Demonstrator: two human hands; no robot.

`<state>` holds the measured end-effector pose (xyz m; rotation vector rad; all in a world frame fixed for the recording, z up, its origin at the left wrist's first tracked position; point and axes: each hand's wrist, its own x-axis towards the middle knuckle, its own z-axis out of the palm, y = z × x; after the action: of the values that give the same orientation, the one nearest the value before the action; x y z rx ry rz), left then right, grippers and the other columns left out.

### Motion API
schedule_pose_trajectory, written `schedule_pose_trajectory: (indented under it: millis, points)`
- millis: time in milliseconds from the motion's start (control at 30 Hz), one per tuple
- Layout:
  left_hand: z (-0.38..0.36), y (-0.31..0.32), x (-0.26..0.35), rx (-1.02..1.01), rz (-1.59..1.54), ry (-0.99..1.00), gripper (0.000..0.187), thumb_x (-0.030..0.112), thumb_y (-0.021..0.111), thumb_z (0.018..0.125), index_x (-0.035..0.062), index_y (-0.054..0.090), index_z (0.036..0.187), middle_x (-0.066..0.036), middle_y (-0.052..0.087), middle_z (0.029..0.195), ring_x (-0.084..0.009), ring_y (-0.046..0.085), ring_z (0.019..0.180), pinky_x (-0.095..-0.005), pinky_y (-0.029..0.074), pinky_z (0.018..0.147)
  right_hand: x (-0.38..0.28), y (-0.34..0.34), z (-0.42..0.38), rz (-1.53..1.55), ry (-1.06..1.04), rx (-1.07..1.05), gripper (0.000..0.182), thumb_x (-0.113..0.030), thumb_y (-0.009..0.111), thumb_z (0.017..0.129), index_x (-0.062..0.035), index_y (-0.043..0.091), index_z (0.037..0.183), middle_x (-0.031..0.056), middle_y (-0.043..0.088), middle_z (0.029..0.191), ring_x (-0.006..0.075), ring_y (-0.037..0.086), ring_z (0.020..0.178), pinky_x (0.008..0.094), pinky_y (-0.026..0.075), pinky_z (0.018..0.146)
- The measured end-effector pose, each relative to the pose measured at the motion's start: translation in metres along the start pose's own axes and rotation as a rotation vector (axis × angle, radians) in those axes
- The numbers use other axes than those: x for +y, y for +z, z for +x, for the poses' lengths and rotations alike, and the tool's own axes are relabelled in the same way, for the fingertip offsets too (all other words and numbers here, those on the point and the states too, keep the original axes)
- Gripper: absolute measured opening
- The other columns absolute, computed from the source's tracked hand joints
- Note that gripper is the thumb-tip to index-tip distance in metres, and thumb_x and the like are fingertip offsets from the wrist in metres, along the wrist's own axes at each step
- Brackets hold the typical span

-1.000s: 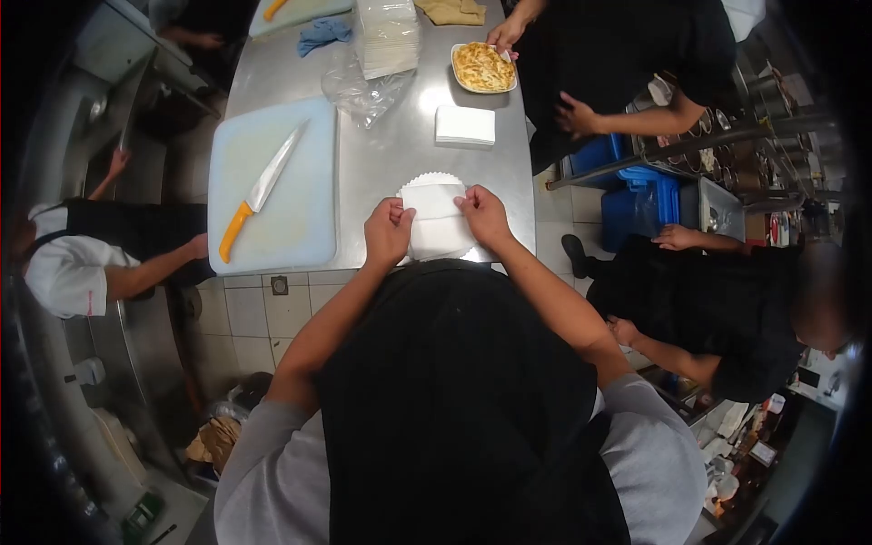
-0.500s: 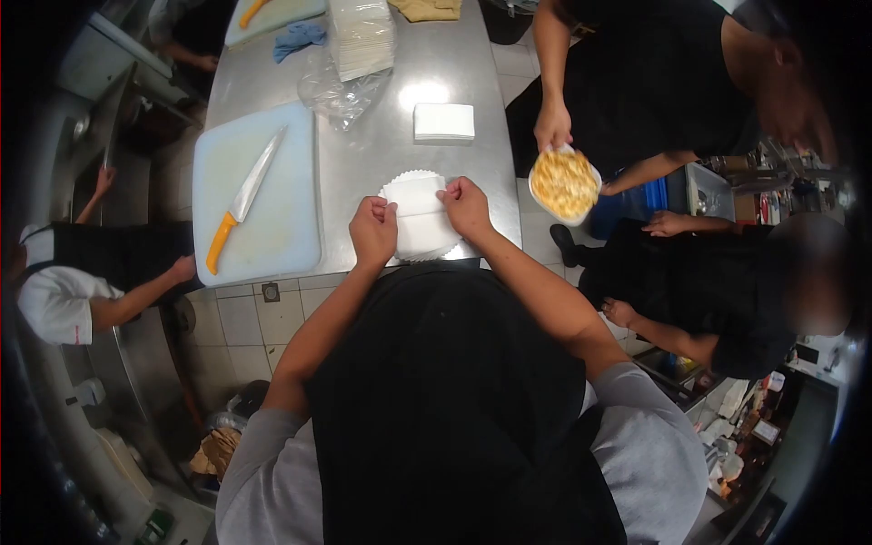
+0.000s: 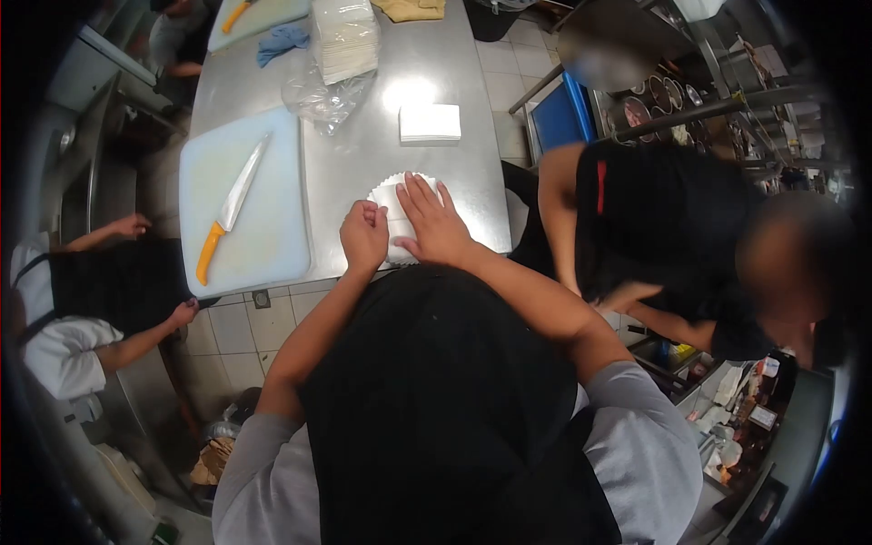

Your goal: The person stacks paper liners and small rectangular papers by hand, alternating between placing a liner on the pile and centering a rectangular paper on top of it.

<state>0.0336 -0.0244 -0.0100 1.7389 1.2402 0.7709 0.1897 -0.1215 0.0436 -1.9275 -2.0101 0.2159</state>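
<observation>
A folded white paper napkin (image 3: 394, 225) lies on a round white doily (image 3: 385, 193) with a scalloped rim, at the near edge of the steel table. My left hand (image 3: 365, 238) is closed, its curled fingers pinching the napkin's left side. Spread flat, my right hand (image 3: 434, 222) presses down on the napkin and covers much of it and the doily. Beyond my hands sits a small stack of folded white napkins (image 3: 430, 123).
Left of my hands, a cutting board (image 3: 272, 204) bears a yellow-handled knife (image 3: 238, 195). Farther back are a plastic-wrapped napkin stack (image 3: 345, 41), a blue cloth (image 3: 282, 43) and a yellow cloth (image 3: 409, 9). People stand at both sides of the steel table (image 3: 354, 154).
My right hand has gone from pinching the napkin's upper edge to lying flat on it. The dish of cheese-topped food held by a person at right has left view.
</observation>
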Motion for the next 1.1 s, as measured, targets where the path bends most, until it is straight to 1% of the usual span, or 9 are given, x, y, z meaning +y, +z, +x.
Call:
schedule_pose_trajectory:
  millis: [100, 233, 300, 433, 533, 600, 667, 800, 1100]
  points:
    - [0.001, -0.002, 0.002, -0.017, 0.012, 0.005, 0.018, 0.013, 0.075, 0.094, -0.001, 0.066, 0.101, -0.009, 0.069, 0.078, -0.0179, 0.065, 0.067, -0.0325, 0.055, 0.066, 0.007, 0.021, -0.011, -0.167, 0.123, -0.216, 0.106, -0.069, 0.058, 0.093, 0.0033, 0.025, 0.163, 0.0283, 0.017, 0.171, 0.0405, 0.012, 0.161, 0.0679, 0.01, 0.125]
    - [0.002, -0.012, 0.021, -0.072, 0.016, 0.02, 0.023, 0.013, 0.074, 0.094, -0.0012, 0.065, 0.11, -0.013, 0.07, 0.095, -0.0232, 0.067, 0.084, -0.037, 0.055, 0.078, 0.01, 0.032, -0.015, -0.111, 0.123, -0.151, 0.106, -0.065, 0.065, 0.09, 0.0037, 0.028, 0.162, 0.0288, 0.019, 0.17, 0.0415, 0.014, 0.16, 0.0694, 0.01, 0.124]
    - [0.0, -0.014, 0.047, -0.003, 0.182, 0.497, 0.039, 0.016, 0.071, 0.095, -0.0018, 0.061, 0.128, -0.019, 0.065, 0.121, -0.0335, 0.063, 0.11, -0.0437, 0.05, 0.097, 0.012, 0.034, -0.015, 0.031, 0.145, -0.132, 0.104, -0.056, 0.072, 0.086, 0.0037, 0.031, 0.161, 0.0275, 0.023, 0.17, 0.0425, 0.016, 0.16, 0.0695, 0.01, 0.124]
    - [0.006, 0.031, 0.074, -0.603, -0.053, 0.707, 0.077, 0.027, 0.062, 0.1, -0.0036, 0.027, 0.162, -0.029, 0.03, 0.166, -0.0469, 0.031, 0.152, -0.0509, 0.023, 0.126, 0.006, 0.082, -0.027, 0.026, 0.144, -0.029, 0.092, -0.054, 0.056, 0.092, 0.0021, 0.032, 0.161, 0.0219, 0.021, 0.172, 0.0421, 0.01, 0.161, 0.0789, 0.006, 0.119]
    - [0.025, 0.07, 0.016, -0.712, 0.299, 0.712, 0.083, 0.046, 0.048, 0.106, -0.0088, 0.021, 0.162, -0.029, 0.019, 0.171, -0.0452, 0.014, 0.16, -0.0553, 0.009, 0.129, 0.021, 0.095, -0.023, -0.016, 0.164, -0.024, 0.099, -0.056, 0.054, 0.09, -0.0014, 0.021, 0.166, 0.0224, 0.01, 0.175, 0.0412, 0.001, 0.162, 0.0712, 0.004, 0.124]
    - [0.028, 0.063, 0.012, -0.646, 0.316, 0.972, 0.085, 0.051, 0.044, 0.107, -0.0084, 0.02, 0.163, -0.029, 0.016, 0.172, -0.0441, 0.012, 0.161, -0.0584, 0.007, 0.128, 0.031, 0.071, -0.021, 0.062, 0.148, 0.039, 0.1, -0.055, 0.055, 0.089, 0.0001, 0.021, 0.165, 0.0229, 0.011, 0.175, 0.0405, 0.002, 0.162, 0.0694, 0.003, 0.126]
    - [0.022, 0.049, 0.01, -0.635, 0.372, 0.608, 0.091, 0.058, 0.044, 0.105, -0.0083, 0.019, 0.163, -0.029, 0.015, 0.172, -0.0436, 0.01, 0.161, -0.0596, 0.007, 0.128, 0.006, 0.025, -0.013, 0.092, 0.16, -0.194, 0.1, -0.059, 0.053, 0.091, -0.0034, 0.018, 0.167, 0.0208, 0.007, 0.176, 0.0413, -0.001, 0.162, 0.0697, 0.004, 0.125]
    - [0.022, 0.035, -0.002, -0.543, 0.535, 0.635, 0.097, 0.065, 0.043, 0.104, -0.0069, 0.017, 0.164, -0.028, 0.014, 0.172, -0.043, 0.009, 0.162, -0.0615, 0.006, 0.127, 0.016, 0.062, -0.009, 0.044, 0.153, 0.062, 0.102, -0.06, 0.058, 0.086, -0.0043, 0.025, 0.165, 0.0222, 0.018, 0.173, 0.0388, 0.012, 0.162, 0.0674, 0.008, 0.125]
    - [0.011, -0.001, -0.016, -0.44, 0.821, 0.394, 0.101, 0.07, 0.04, 0.102, -0.0026, 0.01, 0.166, -0.027, 0.012, 0.173, -0.0447, 0.008, 0.161, -0.0723, 0.009, 0.122, 0.008, 0.04, -0.017, -0.007, 0.187, -0.005, 0.103, -0.058, 0.064, 0.087, 0.0027, 0.028, 0.162, 0.0258, 0.02, 0.171, 0.0381, 0.017, 0.161, 0.0648, 0.01, 0.127]
